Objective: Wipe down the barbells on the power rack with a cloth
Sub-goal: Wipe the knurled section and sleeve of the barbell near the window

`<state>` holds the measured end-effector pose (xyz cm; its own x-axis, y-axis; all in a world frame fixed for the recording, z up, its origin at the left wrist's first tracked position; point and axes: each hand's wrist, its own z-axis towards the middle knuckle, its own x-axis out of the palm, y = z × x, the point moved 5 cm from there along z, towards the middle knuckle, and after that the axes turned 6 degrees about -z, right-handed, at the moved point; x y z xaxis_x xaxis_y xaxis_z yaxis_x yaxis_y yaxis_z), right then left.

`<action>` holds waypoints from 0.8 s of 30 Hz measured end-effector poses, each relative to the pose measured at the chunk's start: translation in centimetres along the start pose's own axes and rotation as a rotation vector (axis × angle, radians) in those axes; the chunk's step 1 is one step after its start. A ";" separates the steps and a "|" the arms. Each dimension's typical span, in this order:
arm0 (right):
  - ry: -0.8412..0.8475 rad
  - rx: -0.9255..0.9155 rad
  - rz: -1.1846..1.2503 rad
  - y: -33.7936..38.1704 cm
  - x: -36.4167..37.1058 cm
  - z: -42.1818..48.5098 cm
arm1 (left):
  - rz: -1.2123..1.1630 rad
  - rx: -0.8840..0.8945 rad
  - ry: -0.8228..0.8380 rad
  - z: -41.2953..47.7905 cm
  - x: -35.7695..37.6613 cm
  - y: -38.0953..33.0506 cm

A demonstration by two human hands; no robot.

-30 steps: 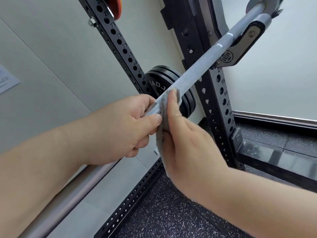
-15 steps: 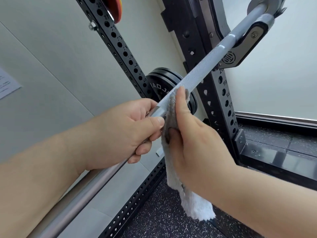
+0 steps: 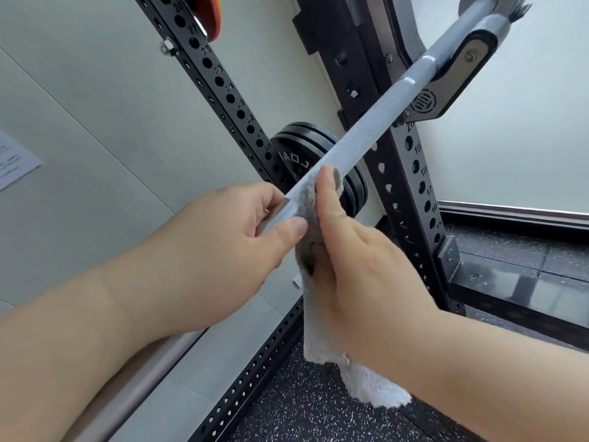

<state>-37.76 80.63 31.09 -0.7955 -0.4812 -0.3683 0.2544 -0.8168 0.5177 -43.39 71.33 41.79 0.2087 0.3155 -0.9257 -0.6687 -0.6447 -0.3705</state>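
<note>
A silver barbell [image 3: 360,135] runs diagonally from the lower left up to a J-hook [image 3: 446,90] on the black power rack [image 3: 414,161] at the upper right. My left hand [image 3: 229,244] grips the smooth part of the bar, thumb on top. Just beyond it my right hand [image 3: 350,250] holds a grey-white cloth [image 3: 322,330] wrapped around the knurled shaft, thumb pressing it against the bar. The cloth's loose end hangs down below my right wrist.
Black weight plates [image 3: 293,151] are stored on the rack behind the bar. A second perforated upright [image 3: 216,78] slants at the left with a red-orange plate [image 3: 212,14] at the top. Speckled black rubber floor [image 3: 302,409] lies below, pale walls behind.
Both hands shifted a little up the bar. More of the cloth's loose end now hangs below my right hand.
</note>
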 end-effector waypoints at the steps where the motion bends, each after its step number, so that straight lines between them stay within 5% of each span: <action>1: -0.005 0.021 0.020 -0.4 0.0 0.4 | -0.069 -0.010 0.039 0.2 0.1 0.4; 5: 0.049 -0.059 0.065 0.5 0.9 -1.0 | -0.399 -0.060 0.172 0.6 0.8 1.2; 10: -0.164 -0.059 0.112 -1.6 -1.2 1.8 | -0.621 -0.104 0.322 0.7 1.4 1.4; 16: -0.233 -0.197 0.010 -2.0 -1.2 1.6 | -0.901 -0.184 0.487 0.4 1.9 1.5; 24: -0.132 -0.208 -0.013 -1.3 -1.0 1.0 | -0.906 -0.206 0.518 0.5 1.9 1.5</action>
<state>-37.87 82.49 31.59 -0.8610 -0.4355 -0.2626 0.3403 -0.8772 0.3388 -44.30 71.31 39.49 0.8788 0.4335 -0.1995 0.0122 -0.4384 -0.8987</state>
